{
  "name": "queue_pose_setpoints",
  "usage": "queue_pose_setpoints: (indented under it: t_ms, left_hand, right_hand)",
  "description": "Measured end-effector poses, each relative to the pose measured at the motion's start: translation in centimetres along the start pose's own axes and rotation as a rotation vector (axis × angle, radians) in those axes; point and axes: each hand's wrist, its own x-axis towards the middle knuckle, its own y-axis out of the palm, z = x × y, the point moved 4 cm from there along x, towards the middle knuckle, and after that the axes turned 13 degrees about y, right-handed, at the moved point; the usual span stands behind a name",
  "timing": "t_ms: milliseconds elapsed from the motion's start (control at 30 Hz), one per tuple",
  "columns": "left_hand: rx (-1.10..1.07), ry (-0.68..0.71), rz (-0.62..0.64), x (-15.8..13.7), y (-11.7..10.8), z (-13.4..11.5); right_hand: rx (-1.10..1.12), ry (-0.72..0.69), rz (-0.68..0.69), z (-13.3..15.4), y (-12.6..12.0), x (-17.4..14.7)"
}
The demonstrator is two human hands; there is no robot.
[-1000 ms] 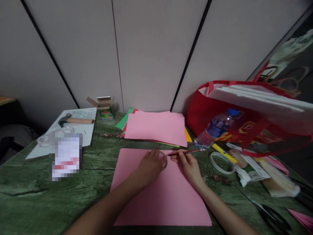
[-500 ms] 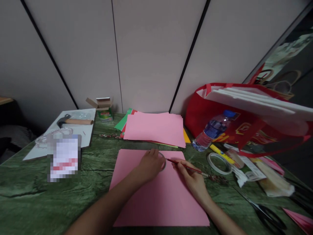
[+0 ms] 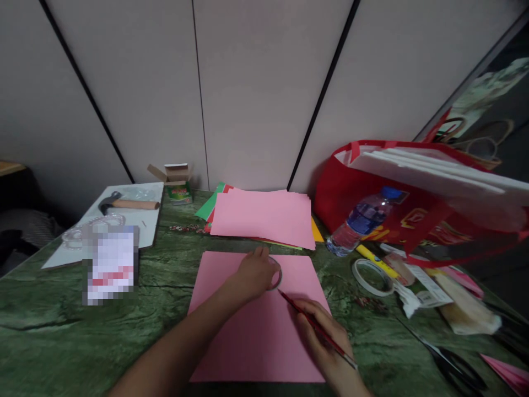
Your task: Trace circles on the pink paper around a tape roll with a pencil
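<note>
A pink paper sheet (image 3: 264,344) lies flat on the table in front of me. Near its upper middle, my left hand (image 3: 255,275) bends its fingers over a thin-rimmed round ring (image 3: 280,279) and presses it to the paper; the hand hides most of the ring, so I cannot tell its exact kind. Held like a pen in my right hand (image 3: 330,336) is a red pencil (image 3: 294,304), its tip at the ring's lower right edge. The right hand rests over the right part of the sheet.
Behind the sheet lies a stack of pink paper (image 3: 264,218). To the right are a water bottle (image 3: 366,220), a white tape roll (image 3: 373,277), scissors (image 3: 450,361) and a red bag (image 3: 334,193). A hammer (image 3: 134,204) lies on a white board (image 3: 53,256) at left.
My right hand and the pencil have come down and toward me, so the tip went from the ring's upper right side to its lower right edge. The left hand stays on the ring.
</note>
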Motion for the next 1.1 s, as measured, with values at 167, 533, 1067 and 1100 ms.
queue_pose_setpoints:
  t_ms: [167,533,1067,1100]
  left_hand:
    - [-0.024,-0.015,0.001,0.2,0.1,0.3]
    - [-0.122,0.029,-0.048,-0.2,-0.2,1.4]
    - [-0.097,0.023,-0.019,-0.3,-0.7,1.1]
    - [-0.1,0.022,-0.02,-0.3,-0.7,1.1]
  right_hand:
    - [-0.024,-0.12,0.119,1.8,0.6,-0.9]
    - [-0.268,-0.373,0.218,3.8,3.7,-0.5]
    - [-0.545,-0.473,0.156,3.0,4.8,-0.4]
    - [-0.517,-0.443,0.204,3.2,4.3,-0.4]
